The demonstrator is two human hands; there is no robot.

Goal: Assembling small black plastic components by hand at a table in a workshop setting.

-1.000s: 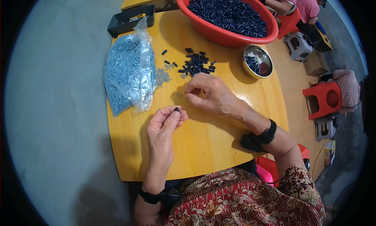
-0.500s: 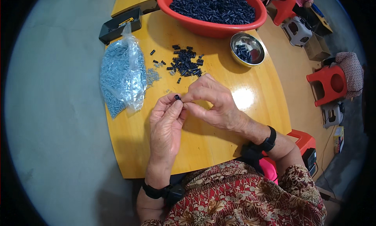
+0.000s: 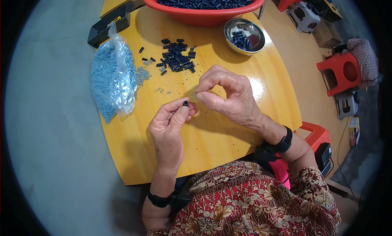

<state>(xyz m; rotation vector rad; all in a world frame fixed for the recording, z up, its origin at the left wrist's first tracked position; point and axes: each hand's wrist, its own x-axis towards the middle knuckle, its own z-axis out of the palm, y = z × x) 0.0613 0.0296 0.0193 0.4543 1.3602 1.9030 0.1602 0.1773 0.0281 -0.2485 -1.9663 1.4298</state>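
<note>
Since the earlier frame, the right hand (image 3: 232,96) has drawn back from the left hand (image 3: 167,127); the two are now apart above the surface (image 3: 218,144). The left hand pinches one black cylindrical piece (image 3: 185,103) between thumb and fingers, round end upward. The right thumb and forefinger are nearly together; whether they hold a small part cannot be told.

Progress, by judgement: work on the held piece appears under way; its completion cannot be confirmed. Outstanding stock appears considerable. A loose pile of black pieces (image 3: 179,58) lies toward the far edge, and a red tub (image 3: 202,17) at that edge holds many more. Small metallic parts (image 3: 142,74) lie beside a clear bag (image 3: 113,76) along the left edge. A metal bowl (image 3: 255,35) near the far right corner contains a small batch, possibly finished; its condition is too small to verify.
</note>
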